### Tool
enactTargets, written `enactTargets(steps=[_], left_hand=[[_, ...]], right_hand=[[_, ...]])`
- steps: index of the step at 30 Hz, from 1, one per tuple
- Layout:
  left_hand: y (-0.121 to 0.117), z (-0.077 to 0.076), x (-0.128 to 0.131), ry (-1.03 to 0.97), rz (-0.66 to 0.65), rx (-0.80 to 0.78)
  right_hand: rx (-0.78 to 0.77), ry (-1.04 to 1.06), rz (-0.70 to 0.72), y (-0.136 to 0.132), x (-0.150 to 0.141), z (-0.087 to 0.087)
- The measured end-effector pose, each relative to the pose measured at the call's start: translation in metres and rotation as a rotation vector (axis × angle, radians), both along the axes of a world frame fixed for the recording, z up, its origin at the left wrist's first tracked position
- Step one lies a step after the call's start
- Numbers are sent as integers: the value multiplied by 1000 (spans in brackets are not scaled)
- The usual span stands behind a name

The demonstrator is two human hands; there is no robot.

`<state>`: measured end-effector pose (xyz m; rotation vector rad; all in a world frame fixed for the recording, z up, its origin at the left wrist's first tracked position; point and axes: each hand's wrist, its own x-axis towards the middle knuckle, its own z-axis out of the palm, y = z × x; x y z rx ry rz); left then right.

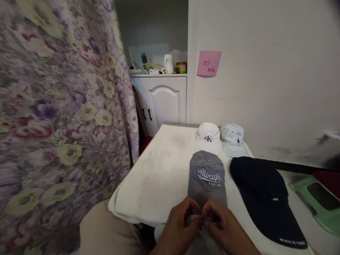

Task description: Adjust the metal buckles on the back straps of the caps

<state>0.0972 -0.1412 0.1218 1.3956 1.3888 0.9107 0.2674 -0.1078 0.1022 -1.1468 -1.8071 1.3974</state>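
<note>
A grey cap (207, 177) with white "Always" lettering lies on a white cloth-covered table (159, 170), its brim toward me. My left hand (179, 225) and my right hand (224, 228) meet at the front edge of that brim, fingers pinched together on it. Behind the grey cap sit a white cap (208, 137) with black letters and a pale blue cap (233, 140). A dark navy cap (265, 194) lies to the right of the grey one.
A floral curtain (61, 117) hangs at the left. A white cabinet (162, 99) with a jug and jars stands behind. A pink note (209, 63) is stuck on the wall. A green plastic stool (317, 202) sits at the right. My knee (106, 230) is below the table's corner.
</note>
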Motion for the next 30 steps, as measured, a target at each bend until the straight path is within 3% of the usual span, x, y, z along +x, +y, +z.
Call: enactTargets(steps=[11,23,27,30], left_hand=[[3,-1,4,77,11,8],[4,-4,6,-56,28,18],[4,-8,8,-46,24,56],[4,-10,8,-61,35,53]], right_hand=[[11,-45,-31,1,-1,-2],[21,-13,-20,3,-6,-5],[84,-126,-83,0,-10,-9],[75,-76,-92,-1,-9,-10]])
